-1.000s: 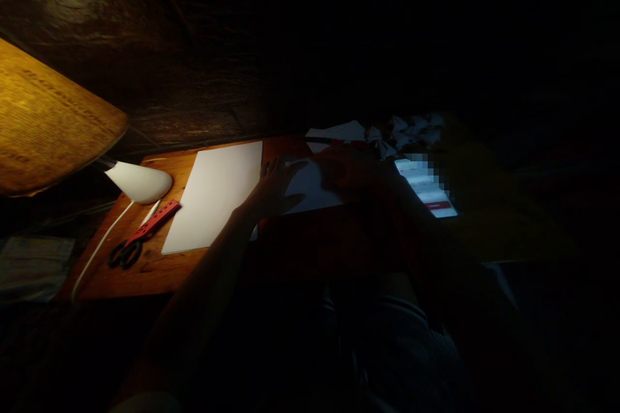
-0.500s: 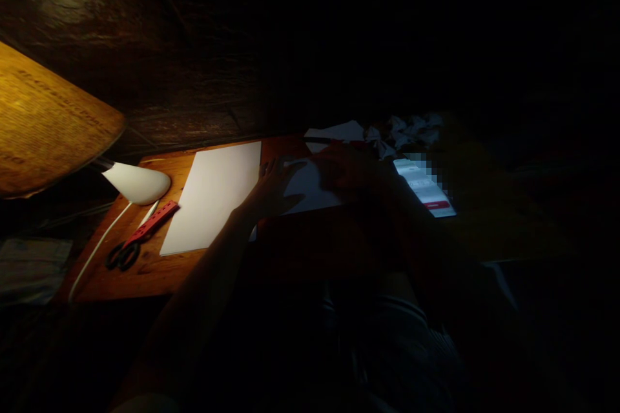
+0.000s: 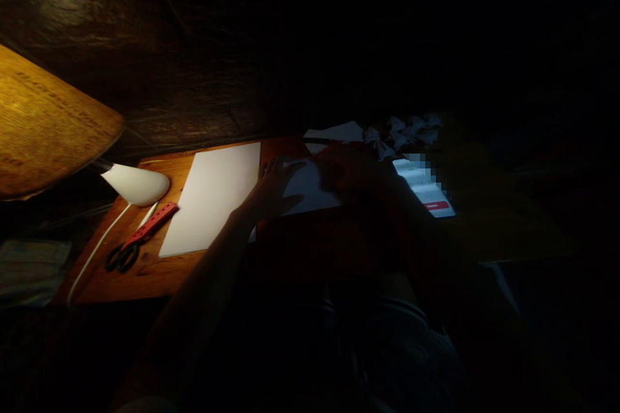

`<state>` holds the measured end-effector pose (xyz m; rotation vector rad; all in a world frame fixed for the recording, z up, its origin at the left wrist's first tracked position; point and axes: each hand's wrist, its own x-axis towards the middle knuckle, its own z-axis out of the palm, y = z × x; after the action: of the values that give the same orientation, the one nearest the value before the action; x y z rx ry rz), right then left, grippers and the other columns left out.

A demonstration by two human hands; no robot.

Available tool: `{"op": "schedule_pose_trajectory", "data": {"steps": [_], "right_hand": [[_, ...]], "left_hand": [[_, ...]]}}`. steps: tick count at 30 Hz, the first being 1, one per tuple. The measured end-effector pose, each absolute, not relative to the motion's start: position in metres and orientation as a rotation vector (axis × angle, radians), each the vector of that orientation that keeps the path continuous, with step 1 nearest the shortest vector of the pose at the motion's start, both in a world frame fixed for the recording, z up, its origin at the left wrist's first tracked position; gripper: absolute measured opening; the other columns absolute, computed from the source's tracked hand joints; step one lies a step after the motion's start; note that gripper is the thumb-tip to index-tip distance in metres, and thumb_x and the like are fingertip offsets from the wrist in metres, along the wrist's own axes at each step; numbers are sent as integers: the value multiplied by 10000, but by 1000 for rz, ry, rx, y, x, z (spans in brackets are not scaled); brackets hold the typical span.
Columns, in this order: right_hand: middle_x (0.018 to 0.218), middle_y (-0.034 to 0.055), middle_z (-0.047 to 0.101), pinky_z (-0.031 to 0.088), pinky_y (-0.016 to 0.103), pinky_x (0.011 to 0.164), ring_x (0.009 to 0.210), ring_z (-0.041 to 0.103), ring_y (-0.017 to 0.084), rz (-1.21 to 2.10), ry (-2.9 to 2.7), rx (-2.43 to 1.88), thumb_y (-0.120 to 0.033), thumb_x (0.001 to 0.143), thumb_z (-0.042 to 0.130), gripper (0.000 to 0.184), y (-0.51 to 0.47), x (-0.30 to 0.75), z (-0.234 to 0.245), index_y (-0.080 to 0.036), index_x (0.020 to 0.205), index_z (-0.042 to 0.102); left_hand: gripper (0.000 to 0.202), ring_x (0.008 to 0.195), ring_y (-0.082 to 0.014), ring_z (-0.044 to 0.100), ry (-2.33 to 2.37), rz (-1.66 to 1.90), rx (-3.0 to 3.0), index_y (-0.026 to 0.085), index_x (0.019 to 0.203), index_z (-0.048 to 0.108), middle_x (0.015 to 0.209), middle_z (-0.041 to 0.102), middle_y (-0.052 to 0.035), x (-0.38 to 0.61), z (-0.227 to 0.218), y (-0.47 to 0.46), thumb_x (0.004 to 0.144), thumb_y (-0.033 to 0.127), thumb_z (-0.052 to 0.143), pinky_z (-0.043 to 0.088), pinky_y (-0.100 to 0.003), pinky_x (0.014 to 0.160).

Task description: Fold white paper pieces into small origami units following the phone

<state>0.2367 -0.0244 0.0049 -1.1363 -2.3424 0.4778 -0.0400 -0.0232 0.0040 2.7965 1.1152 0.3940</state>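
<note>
My left hand (image 3: 272,191) rests with thumb and fingers spread at the left part of a small sheet of paper (image 3: 310,190), which lies in shadow on the wooden table. To its left a larger white sheet (image 3: 217,197) lies flat in the lamplight, close to my wrist. My right hand (image 3: 346,171) is over the right part of the small sheet. Darkness hides its fingers, so I cannot make out whether it holds anything.
Left of the sheets are scissors (image 3: 121,257), a red perforated strip (image 3: 152,224) and a lamp (image 3: 140,184) with a white cord (image 3: 94,251). A lit phone (image 3: 421,187) lies right of my hands. Behind are crumpled paper pieces (image 3: 411,132) and another white paper (image 3: 339,133).
Both hands stay nearly where they were over the small sheet. The right hand shifts only slightly. The other things on the table keep their places.
</note>
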Motion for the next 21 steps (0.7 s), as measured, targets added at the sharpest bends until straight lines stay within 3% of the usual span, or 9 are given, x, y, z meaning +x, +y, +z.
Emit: {"op": "schedule_pose_trajectory", "data": {"steps": [21], "right_hand": [[1478, 96, 639, 452, 586, 1154, 1378, 552, 395, 466, -2342, -1211, -304, 729, 853, 791, -26, 237, 5, -294, 1486, 626]], "left_hand": [[758, 1430, -441, 406, 1114, 368, 2776, 304, 1563, 394, 1544, 424, -158, -39, 5, -24, 888, 401, 726, 335, -680, 1177]]}}
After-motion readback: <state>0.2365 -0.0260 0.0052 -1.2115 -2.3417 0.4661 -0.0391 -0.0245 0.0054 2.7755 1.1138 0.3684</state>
